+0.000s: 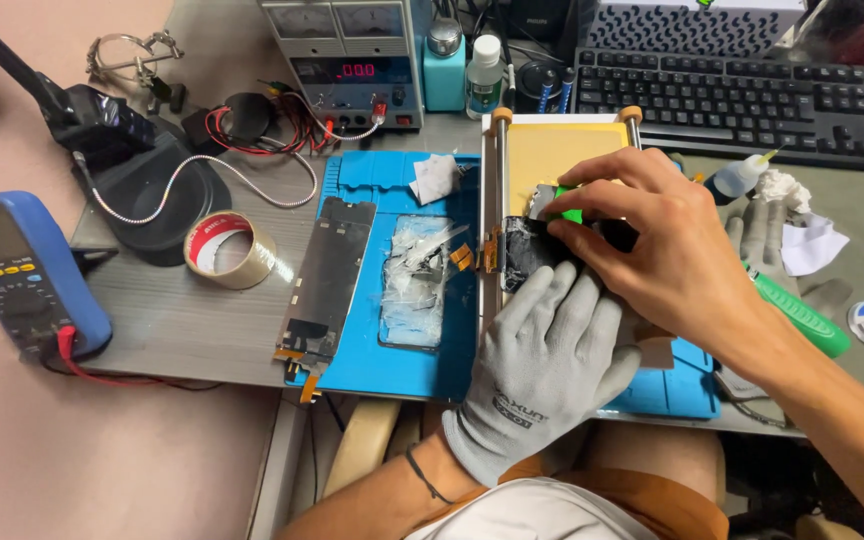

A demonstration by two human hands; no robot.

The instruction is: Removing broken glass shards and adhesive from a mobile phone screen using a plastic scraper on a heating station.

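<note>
Two hands working a phone part on the blue mat

Gloved left hand (pixel 544 362) presses flat, fingers spread, on the dark phone part (pixel 530 252) at the blue mat (pixel 361 347)'s right edge; beyond, bare right hand (pixel 652 245) pinches a green tool (pixel 569 214) against it.

left hand (pixel 542 365): gloved, palm down, fingers flat | right hand (pixel 657 245): bare, fingers pinched, crossing above left

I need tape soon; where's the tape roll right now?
In the head view, the tape roll lies flat on the grey table, left of the blue mat and right of the multimeter.
</note>
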